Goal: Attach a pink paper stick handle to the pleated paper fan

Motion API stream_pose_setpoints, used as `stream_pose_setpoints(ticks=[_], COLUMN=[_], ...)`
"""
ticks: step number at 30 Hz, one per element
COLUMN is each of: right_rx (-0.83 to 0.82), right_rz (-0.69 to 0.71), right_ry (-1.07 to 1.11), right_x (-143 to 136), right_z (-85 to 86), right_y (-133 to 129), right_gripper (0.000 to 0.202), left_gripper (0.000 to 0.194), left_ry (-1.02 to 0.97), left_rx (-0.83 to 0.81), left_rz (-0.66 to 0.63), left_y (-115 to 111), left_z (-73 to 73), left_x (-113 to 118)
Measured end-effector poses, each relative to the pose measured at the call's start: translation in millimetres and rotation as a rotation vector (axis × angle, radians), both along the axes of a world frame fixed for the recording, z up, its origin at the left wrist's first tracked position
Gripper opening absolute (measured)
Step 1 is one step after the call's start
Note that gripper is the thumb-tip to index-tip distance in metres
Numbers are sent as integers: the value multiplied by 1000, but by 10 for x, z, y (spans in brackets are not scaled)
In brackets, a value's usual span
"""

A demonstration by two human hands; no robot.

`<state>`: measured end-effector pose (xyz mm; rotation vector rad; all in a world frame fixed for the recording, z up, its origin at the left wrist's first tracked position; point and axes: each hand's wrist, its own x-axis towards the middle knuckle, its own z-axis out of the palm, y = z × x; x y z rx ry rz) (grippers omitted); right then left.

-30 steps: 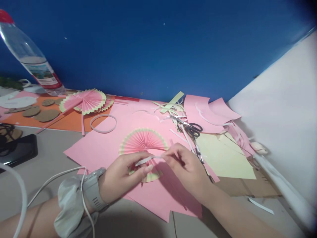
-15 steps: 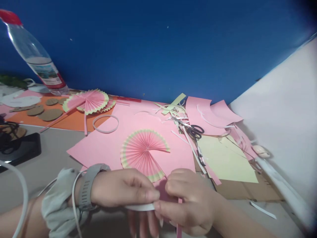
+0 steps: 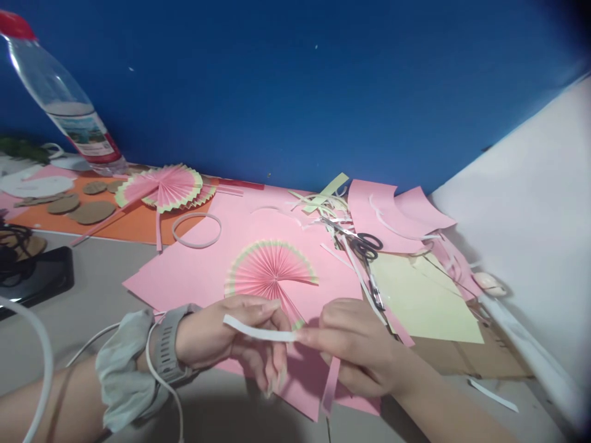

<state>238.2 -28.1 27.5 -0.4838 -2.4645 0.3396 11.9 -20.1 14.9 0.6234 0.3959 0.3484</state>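
Observation:
My right hand pinches one end of a short white strip between thumb and forefinger. A pink paper strip hangs below the same hand, held in its curled fingers. My left hand, with a grey band and scrunchie at the wrist, is beside the strip's other end; its fingers are loosely curled and apart, with nothing gripped. Just beyond both hands, a pleated pink fan with a green-yellow rim lies on pink paper, with a wedge-shaped gap at its right.
At left are a bottle, cardboard discs, a folded fan, a white ring and a black phone. At right lie scissors, paper scraps and a yellow sheet. A blue partition stands behind.
My left hand has let go of the white strip and opened. My right hand has lifted slightly with the strip, whose free end now shows above my left hand.

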Motion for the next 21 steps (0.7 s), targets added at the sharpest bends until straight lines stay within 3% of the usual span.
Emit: stream_pose_setpoints(ticks=[6, 11, 17, 21], right_rx=[4, -15, -203, -243], right_rz=[55, 23, -9, -99], right_ry=[-48, -24, 37, -4], right_x=[-63, -70, -75, -64], right_z=[13, -16, 23, 22], right_y=[-4, -20, -17, -15], right_gripper=[36, 32, 32, 36], left_gripper=[27, 18, 21, 21], left_ry=[-39, -26, -32, -41], left_rx=[65, 196, 160, 122], left_rz=[-127, -155, -107, 33], left_y=[13, 24, 24, 27], left_z=[28, 7, -28, -56], left_x=[-29, -63, -40, -14])
